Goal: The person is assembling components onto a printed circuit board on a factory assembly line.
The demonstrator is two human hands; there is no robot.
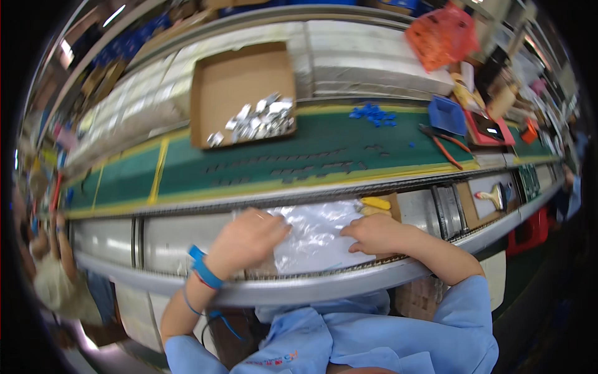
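Observation:
A clear plastic bag (314, 240) lies across a white sheet or board on the conveyor in front of me, between my hands. My left hand (252, 237), wearing a blue wrist strap (205, 267) with a cord, is at the bag's left edge. Motion blurs its bent fingers, so I cannot tell if they grip the bag. Resting at the bag's right side, my right hand (377, 234) has its fingers apart and pointing left, with nothing visible in them. Just beyond it are yellow pieces (375, 204), on what looks like a brown cardboard edge.
On the green bench (180, 168) sit a cardboard tray (243, 75) of shiny metal parts, rows of small dark pieces, blue bits (372, 114), a blue bin (446, 115) and orange-handled pliers (447, 146). A brush (495, 196) lies on the conveyor's right. Another person (62, 280) is at far left.

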